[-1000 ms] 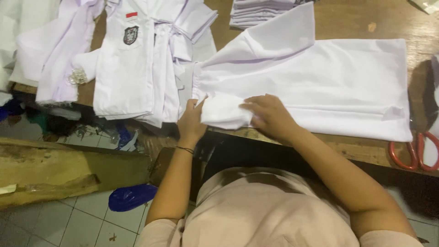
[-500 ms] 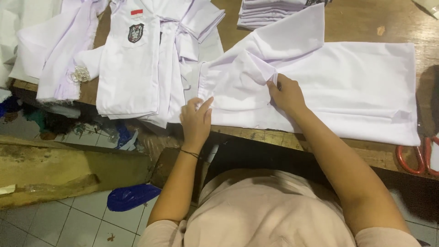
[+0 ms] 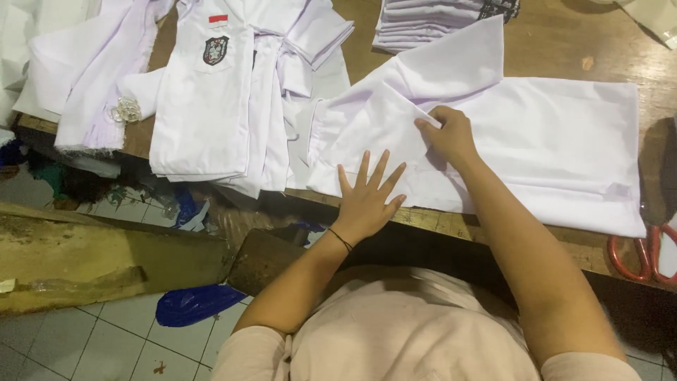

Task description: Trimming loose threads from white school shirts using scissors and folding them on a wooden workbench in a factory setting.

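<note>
White garment [image 3: 536,141], smooth, flat, left hand [image 3: 367,201] pressing; right hand [image 3: 448,134] pinching fold

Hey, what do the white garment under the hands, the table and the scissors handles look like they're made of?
White garment: thin woven cloth, matte, judging by soft folds and creases under the left hand and right hand. Table: bare wood, worn and dull, with visible grain and stains. Scissors handles: probably red-orange plastic, smooth with a slight sheen; blades not visible.

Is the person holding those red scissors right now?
No, the red-handled scissors lie untouched at the table's right edge, while the left hand presses flat on the white cloth and the right hand pinches its fold.
</note>
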